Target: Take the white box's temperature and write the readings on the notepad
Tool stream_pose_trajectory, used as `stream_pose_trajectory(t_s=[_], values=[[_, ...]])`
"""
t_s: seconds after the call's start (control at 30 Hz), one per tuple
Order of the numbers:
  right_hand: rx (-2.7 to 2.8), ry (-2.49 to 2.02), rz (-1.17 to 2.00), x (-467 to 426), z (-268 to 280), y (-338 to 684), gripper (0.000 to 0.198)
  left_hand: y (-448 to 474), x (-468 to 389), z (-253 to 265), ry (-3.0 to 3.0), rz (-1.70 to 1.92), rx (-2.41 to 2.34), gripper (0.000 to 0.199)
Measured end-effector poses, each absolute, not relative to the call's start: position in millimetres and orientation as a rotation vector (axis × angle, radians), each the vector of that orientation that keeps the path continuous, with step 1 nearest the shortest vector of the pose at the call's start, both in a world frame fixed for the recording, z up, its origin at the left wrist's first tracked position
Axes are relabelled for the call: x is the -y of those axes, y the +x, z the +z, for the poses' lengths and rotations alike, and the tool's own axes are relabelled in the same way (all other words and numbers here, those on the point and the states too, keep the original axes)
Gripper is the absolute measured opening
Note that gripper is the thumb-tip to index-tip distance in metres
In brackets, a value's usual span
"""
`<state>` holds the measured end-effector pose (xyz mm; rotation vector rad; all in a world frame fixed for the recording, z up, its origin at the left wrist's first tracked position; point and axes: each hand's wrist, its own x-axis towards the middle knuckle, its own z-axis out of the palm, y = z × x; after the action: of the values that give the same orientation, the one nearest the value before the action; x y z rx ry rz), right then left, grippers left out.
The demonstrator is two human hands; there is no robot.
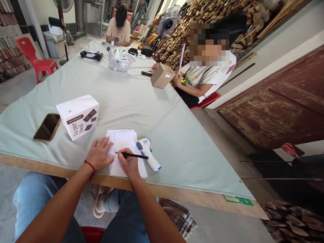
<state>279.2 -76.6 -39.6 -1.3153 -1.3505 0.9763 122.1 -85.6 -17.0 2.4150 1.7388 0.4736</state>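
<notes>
My right hand (129,163) grips a black pen (134,155), its tip close to the writing along the left side of a white paper pad (126,138). Flat on the table at the pad's left edge lies my left hand (100,152), fingers spread and holding nothing. A white and blue infrared thermometer (149,155) rests just right of the pad, by the pen's back end. Beyond my left hand stands a white "Super Meal" box (79,116). A smartphone (47,127) with a dark screen lies left of that box.
A clear plastic basket (122,64) of bottles and a black headset-like device (91,55) sit farther back. On the right a person (205,74) holds a tape measure by a cardboard box (162,75). Another person (118,30) sits at the far end. A red chair (37,57) stands left.
</notes>
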Motion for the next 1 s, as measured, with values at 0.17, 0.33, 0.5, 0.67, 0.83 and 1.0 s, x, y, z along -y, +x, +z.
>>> stream_pose_trajectory(t_s=[0.17,0.33,0.5,0.67,0.83,1.0], values=[[1.38,-1.3,0.989,76.8,-38.8,279.3,0.013,122.6,85.7,-15.8,2.401,0.463,-1.742,0.048],[1.393,-1.306,0.98,76.9,-37.5,279.9,0.013,122.3,85.3,-17.4,2.405,0.475,-1.738,0.049],[1.379,-1.308,0.988,76.7,-38.8,279.8,0.014,122.0,85.2,-18.9,2.419,0.495,-1.741,0.048],[1.38,-1.303,0.965,76.7,-39.5,279.5,0.013,121.5,85.0,-20.1,2.427,0.502,-1.74,0.048],[1.368,-1.31,0.94,76.7,-39.7,279.6,0.014,121.6,85.3,-19.3,2.431,0.502,-1.741,0.047],[1.381,-1.318,0.934,76.9,-39.9,279.9,0.014,121.6,85.5,-17.8,2.424,0.483,-1.743,0.048]])
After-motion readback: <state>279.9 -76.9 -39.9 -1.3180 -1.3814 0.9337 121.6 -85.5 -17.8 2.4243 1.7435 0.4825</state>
